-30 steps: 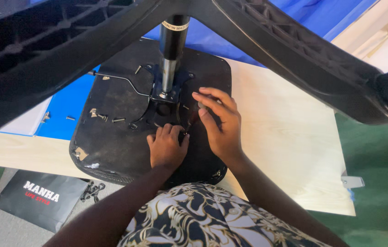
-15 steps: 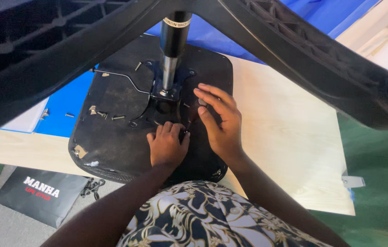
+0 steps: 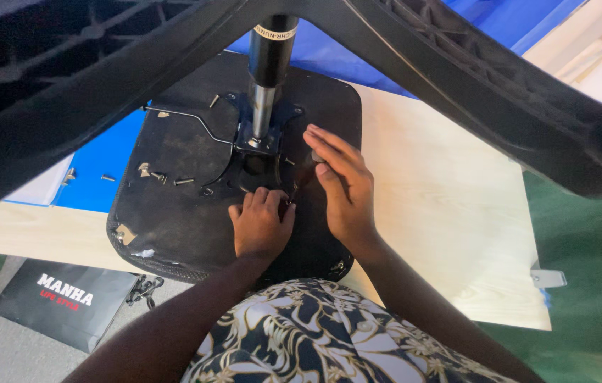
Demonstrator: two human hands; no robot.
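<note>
We're mid-fastening the plate [image 3: 258, 152] onto the seat [image 3: 173, 213], which lies upside down on the board [image 3: 443, 234] near its left edge. L hand [image 3: 258, 227] curls on a small part; R hand [image 3: 343, 184] pinches a tool [image 3: 299, 186] beside it. Next: steady turning, we judge. Loose screws [image 3: 166, 177] lie left; chair legs [image 3: 457, 78] overhead block view.

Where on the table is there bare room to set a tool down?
Bare room: the light wooden tabletop right of the upturned black seat, out to its right edge. Crowded: the seat underside around the metal mounting plate, where the left hand, right hand and loose screws sit.
</note>
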